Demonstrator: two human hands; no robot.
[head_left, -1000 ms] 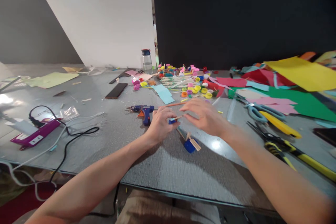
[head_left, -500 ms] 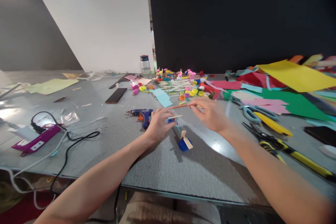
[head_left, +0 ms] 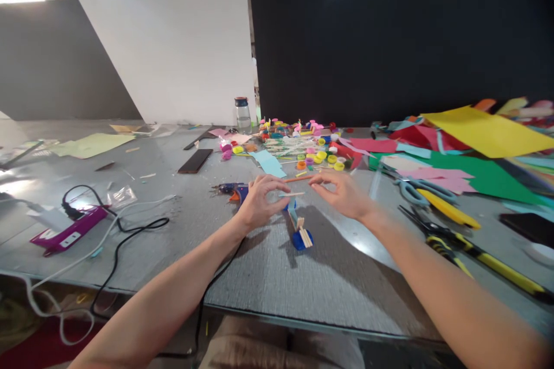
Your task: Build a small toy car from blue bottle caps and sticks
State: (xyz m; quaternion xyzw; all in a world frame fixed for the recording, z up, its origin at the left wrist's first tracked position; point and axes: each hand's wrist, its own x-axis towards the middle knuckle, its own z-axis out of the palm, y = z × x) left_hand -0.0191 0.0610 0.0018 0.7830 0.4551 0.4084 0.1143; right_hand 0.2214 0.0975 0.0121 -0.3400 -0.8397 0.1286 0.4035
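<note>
My left hand (head_left: pixel 262 202) is closed, with a pale thin wooden stick (head_left: pixel 295 194) sticking out from between its fingers and thumb. An orange-brown stick (head_left: pixel 298 179) spans the gap between both hands. My right hand (head_left: pixel 341 191) pinches its right end, while its left end meets my left fingertips. Just below, a small piece built from blue bottle caps (head_left: pixel 298 242), a light-blue strip and short wooden sticks (head_left: pixel 305 236) stands on the table; my left hand partly covers its far end. Behind my left hand lies a blue glue gun (head_left: pixel 231 189), partly hidden.
Bottle caps and sticks (head_left: pixel 294 144) are heaped at the back, near a bottle (head_left: pixel 243 112). Coloured paper (head_left: pixel 489 132), scissors (head_left: pixel 426 191), a yellow cutter (head_left: pixel 450 207) and pliers (head_left: pixel 441 236) lie right. A black phone (head_left: pixel 195 161) and purple power strip (head_left: pixel 69 232) are left.
My hands have drawn slightly closer together, with the orange-brown stick still between them. The camera view has tilted up a little, so the table appears lower.
</note>
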